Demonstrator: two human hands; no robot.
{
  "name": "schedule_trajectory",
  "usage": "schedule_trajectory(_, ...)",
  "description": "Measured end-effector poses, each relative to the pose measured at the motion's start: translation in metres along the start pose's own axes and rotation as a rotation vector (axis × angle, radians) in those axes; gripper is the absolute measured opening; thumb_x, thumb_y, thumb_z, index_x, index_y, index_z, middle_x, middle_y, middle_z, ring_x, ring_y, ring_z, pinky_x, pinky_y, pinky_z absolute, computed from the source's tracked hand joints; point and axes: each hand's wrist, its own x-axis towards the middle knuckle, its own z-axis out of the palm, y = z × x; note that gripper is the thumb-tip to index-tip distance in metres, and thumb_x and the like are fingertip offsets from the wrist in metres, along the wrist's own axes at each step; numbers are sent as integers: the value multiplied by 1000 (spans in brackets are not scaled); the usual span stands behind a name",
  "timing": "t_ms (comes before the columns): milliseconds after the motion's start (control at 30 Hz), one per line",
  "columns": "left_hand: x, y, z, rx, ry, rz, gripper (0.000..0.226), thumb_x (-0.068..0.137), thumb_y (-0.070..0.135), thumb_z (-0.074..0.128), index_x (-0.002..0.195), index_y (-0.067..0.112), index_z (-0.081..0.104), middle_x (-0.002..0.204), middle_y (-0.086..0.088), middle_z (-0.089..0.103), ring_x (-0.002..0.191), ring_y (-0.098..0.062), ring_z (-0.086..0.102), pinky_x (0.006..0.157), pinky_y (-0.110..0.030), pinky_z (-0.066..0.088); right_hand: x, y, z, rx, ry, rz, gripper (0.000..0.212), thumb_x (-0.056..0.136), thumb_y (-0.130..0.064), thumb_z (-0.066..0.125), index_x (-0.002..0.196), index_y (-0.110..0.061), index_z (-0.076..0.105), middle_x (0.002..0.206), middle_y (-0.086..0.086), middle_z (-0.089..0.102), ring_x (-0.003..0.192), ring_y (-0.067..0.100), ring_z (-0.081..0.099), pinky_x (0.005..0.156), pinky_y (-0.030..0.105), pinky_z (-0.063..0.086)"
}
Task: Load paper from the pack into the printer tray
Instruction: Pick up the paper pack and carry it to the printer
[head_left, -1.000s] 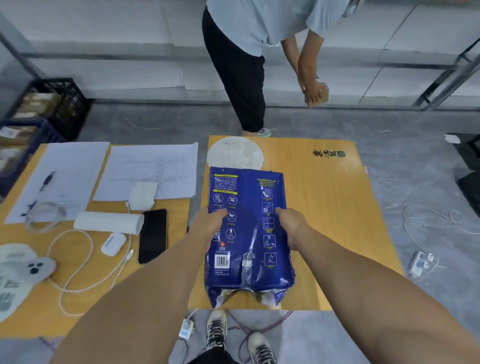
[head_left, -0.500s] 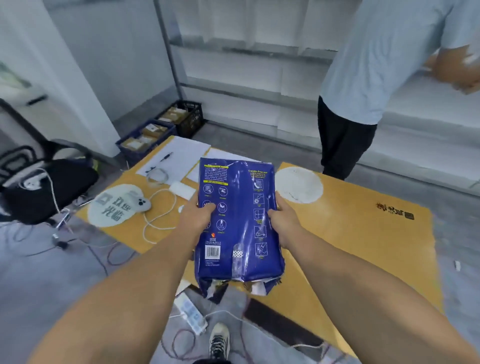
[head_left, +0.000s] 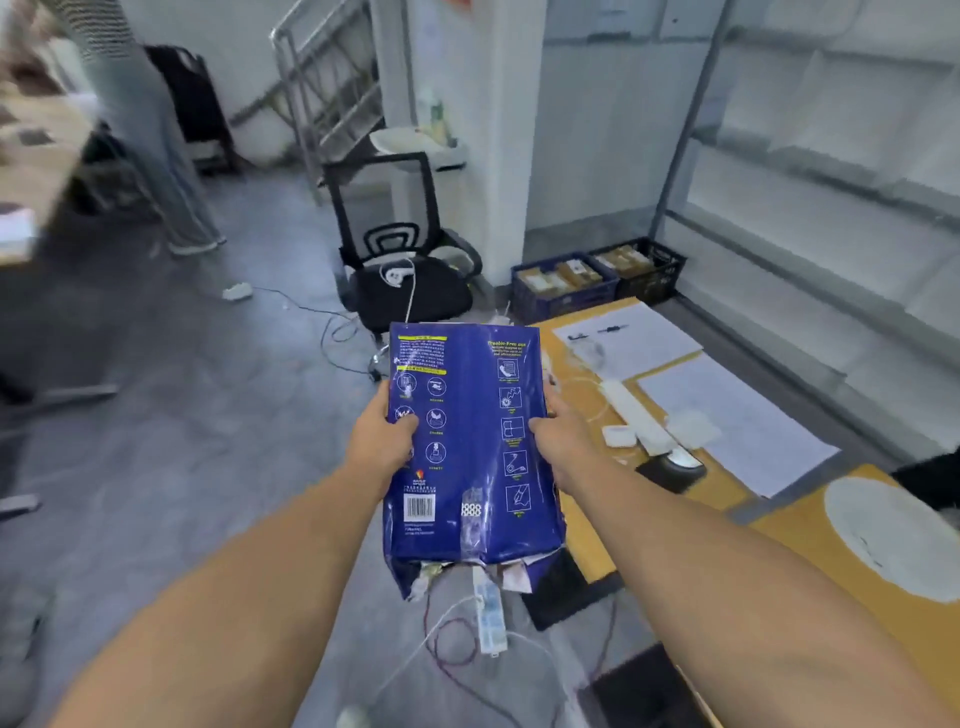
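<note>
I hold a blue paper pack (head_left: 470, 441) in front of me, above the floor and clear of the table. Its back faces me, with white icons, a barcode and a torn-open wrapper at the near end. My left hand (head_left: 382, 441) grips its left edge with the thumb on top. My right hand (head_left: 563, 444) grips its right edge the same way. No printer or printer tray shows in this view.
A wooden table (head_left: 587, 530) on the right carries paper sheets (head_left: 727, 410), a power strip, cables and a black phone. A black office chair (head_left: 410, 280) stands ahead, crates (head_left: 592, 280) beside a pillar. A power strip and cables lie on the floor below the pack.
My view has swung to the left, away from the table. The pack has come off the table and hangs over the floor, both hands still gripping it. The other person has left the view.
</note>
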Motion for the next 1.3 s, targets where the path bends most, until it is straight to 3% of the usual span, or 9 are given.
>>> schedule_trajectory(67, 12, -11, -49, -16, 66, -37, 38, 95, 16, 59, 129, 33, 55, 105, -3, 76, 84, -26, 76, 78, -52, 62, 10, -1, 48, -47, -61, -1, 47, 95, -8, 52, 95, -54, 58, 94, 6, 77, 86, 29, 75, 78, 55, 60)
schedule_trajectory(333, 46, -37, -241, -25, 302, -35, 43, 95, 9, 57, 124, 41, 55, 105, -1, 76, 85, -26, 75, 80, -50, 62, 40, 2, 258, -159, -285, -16, 68, 90, 12, 40, 134, -36, 56, 91, 5, 74, 76, 28, 68, 75, 54, 60)
schedule_trajectory(500, 54, -41, -346, -10, 448, -26, 43, 95, 12, 56, 126, 43, 53, 103, 3, 74, 86, -24, 74, 80, -45, 61, 48, -3, 375, -215, -409, -30, 64, 90, 9, 46, 80, -51, 68, 85, 5, 76, 68, 26, 68, 75, 58, 60)
schedule_trajectory(600, 56, -42, -397, -29, 543, -52, 46, 97, 18, 57, 133, 46, 48, 105, 4, 73, 87, -22, 73, 73, -38, 59, 49, -6, 435, -261, -474, -18, 70, 91, 7, 47, 73, -59, 66, 82, 7, 75, 65, 26, 67, 75, 59, 59)
schedule_trajectory(900, 70, -73, -515, -144, 830, -170, 40, 90, 30, 64, 123, 49, 52, 102, 5, 75, 84, -21, 76, 81, -49, 62, 64, -12, 603, -405, -755, -55, 65, 88, 10, 52, 86, -53, 71, 94, 7, 76, 80, 34, 74, 73, 60, 59)
schedule_trajectory(1000, 86, -79, -554, -183, 917, -198, 36, 87, 30, 65, 109, 57, 56, 98, 3, 77, 82, -23, 77, 80, -50, 62, 79, -13, 663, -454, -846, -82, 79, 86, 12, 50, 67, -63, 67, 92, 8, 77, 84, 36, 73, 75, 60, 59)
schedule_trajectory(1067, 102, -83, -581, -178, 986, -212, 37, 86, 28, 65, 97, 63, 58, 95, 3, 77, 81, -23, 77, 80, -49, 61, 89, -16, 705, -482, -907, -83, 72, 85, 9, 52, 90, -60, 70, 93, 5, 78, 88, 37, 74, 75, 59, 60)
schedule_trajectory(1133, 118, -86, -610, -169, 1056, -212, 37, 81, 30, 65, 101, 60, 58, 96, 4, 78, 82, -25, 76, 81, -50, 61, 100, -19, 746, -477, -977, -81, 61, 82, 2, 58, 122, -45, 64, 97, 2, 77, 88, 34, 74, 77, 55, 60)
schedule_trajectory(1300, 148, -79, -663, -204, 1218, -223, 41, 82, 22, 62, 112, 51, 59, 99, 0, 77, 85, -27, 75, 82, -52, 60, 119, -34, 840, -582, -1152, -110, 63, 82, -4, 56, 132, -43, 56, 99, 2, 77, 83, 29, 75, 75, 52, 62)
